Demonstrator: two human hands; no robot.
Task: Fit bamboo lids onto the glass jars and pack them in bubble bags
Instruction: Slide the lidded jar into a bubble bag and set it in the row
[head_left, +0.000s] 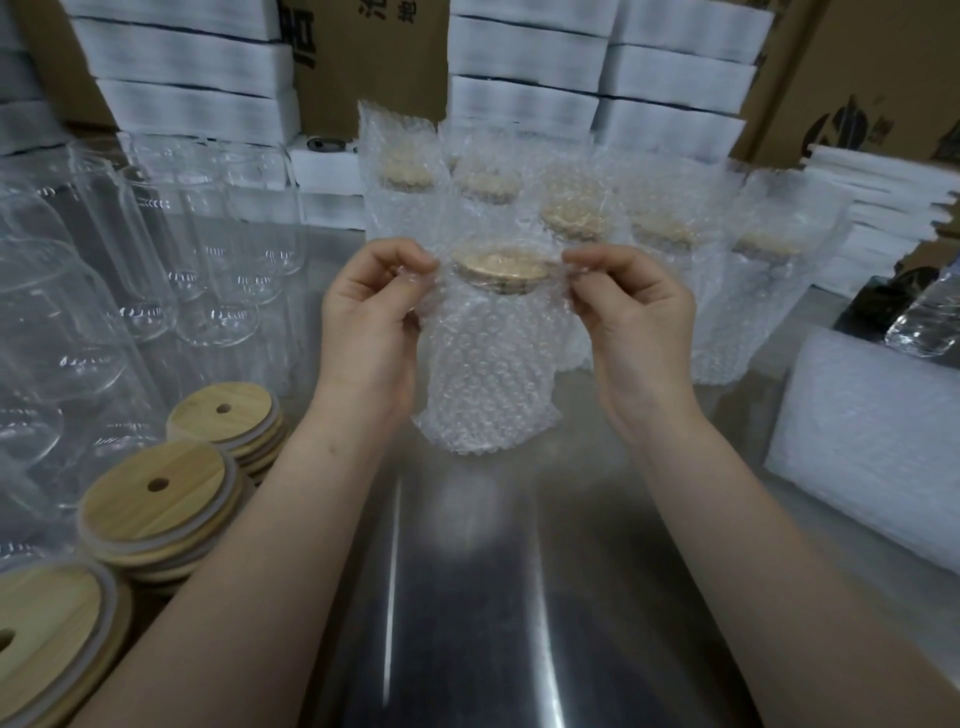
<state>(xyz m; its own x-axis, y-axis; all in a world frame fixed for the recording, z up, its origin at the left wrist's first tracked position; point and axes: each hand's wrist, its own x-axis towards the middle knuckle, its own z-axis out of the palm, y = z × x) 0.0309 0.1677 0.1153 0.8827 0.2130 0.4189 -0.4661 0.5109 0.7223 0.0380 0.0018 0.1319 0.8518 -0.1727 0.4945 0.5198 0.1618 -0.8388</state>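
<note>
Hands meet mid-frame: the left hand (371, 306) and right hand (631, 312) each pinch the top edge of a bubble bag (488, 374) holding a jar with a bamboo lid (501, 267), standing on the steel surface (519, 597). Loose lids (156, 499) sit lower left, bagged jars (571, 218) behind.

Cardboard boxes (363, 52) and white foam stacks (519, 67) behind steel table (493, 597).

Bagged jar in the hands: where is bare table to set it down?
Bare steel table lies right under the bagged jar and toward you, between the lid stacks on the left and the white padding stack on the right. Crowded: empty jars left, packed jars behind.
</note>
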